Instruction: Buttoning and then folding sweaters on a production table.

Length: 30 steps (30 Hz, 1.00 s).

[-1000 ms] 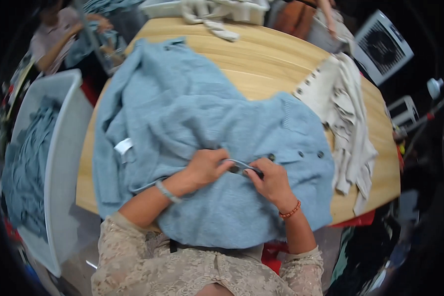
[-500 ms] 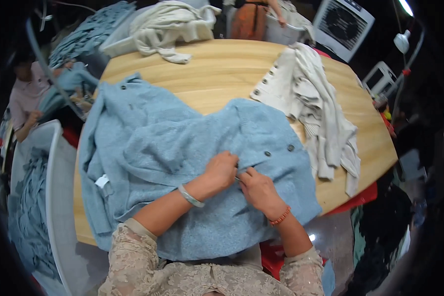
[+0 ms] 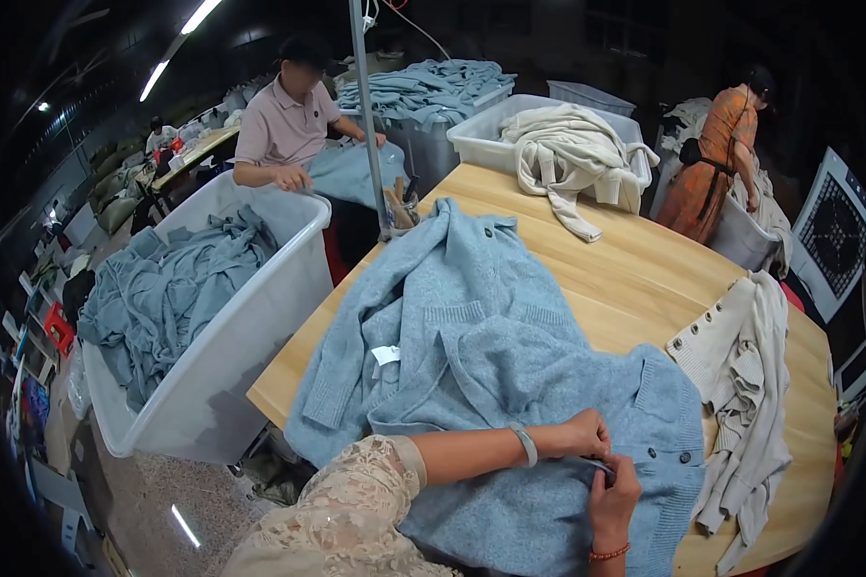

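A light blue knitted cardigan (image 3: 510,370) with dark buttons and a white label lies spread and rumpled over the table's near side. At its front edge, left of two visible buttons, my left hand (image 3: 579,435) is closed in a pinch on the knit. Just below it, my right hand (image 3: 614,495) also pinches the cardigan, the fingertips of both hands almost meeting. A small dark piece shows by the right fingers, too small to tell what it is. To the right lies a cream cardigan (image 3: 746,404) with a buttoned band.
The wooden table (image 3: 635,274) has a curved edge. Left of it stands a white bin (image 3: 231,385) of blue garments. Behind are a tub (image 3: 481,144) of cream knits and a metal pole (image 3: 368,125). Two people (image 3: 284,135) (image 3: 712,178) handle garments nearby.
The view has swung left and up, showing more of the room and the person on the left. Both hands remain together at the cardigan's front edge.
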Each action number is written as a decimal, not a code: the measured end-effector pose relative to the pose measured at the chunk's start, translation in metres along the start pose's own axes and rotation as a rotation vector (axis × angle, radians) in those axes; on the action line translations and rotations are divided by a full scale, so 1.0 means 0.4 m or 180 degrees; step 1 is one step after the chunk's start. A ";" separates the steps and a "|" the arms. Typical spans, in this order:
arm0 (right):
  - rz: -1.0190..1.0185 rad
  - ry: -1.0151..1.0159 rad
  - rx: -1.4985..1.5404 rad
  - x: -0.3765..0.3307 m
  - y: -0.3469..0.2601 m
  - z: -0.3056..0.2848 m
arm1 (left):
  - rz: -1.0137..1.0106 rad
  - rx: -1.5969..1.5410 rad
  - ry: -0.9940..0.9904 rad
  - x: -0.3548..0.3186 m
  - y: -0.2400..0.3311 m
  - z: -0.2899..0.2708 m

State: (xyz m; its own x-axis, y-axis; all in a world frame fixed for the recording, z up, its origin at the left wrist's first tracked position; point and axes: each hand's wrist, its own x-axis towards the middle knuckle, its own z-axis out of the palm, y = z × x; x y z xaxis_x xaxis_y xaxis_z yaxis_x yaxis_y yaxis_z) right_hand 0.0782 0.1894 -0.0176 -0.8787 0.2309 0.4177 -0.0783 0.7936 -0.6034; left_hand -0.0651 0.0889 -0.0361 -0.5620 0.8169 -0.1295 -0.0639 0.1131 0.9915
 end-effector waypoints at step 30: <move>-0.0243 -0.0581 -0.0145 0.007 0.034 -0.022 | 0.0969 0.1689 0.0114 -0.063 -0.026 -0.005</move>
State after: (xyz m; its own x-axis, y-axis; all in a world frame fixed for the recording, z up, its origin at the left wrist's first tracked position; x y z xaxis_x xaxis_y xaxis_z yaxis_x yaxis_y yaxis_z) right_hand 0.0789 0.2059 -0.0186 -0.9422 0.0664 0.3285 -0.1303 0.8306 -0.5415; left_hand -0.0520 0.0659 -0.0432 -0.5184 0.8384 0.1684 0.5182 0.1514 0.8417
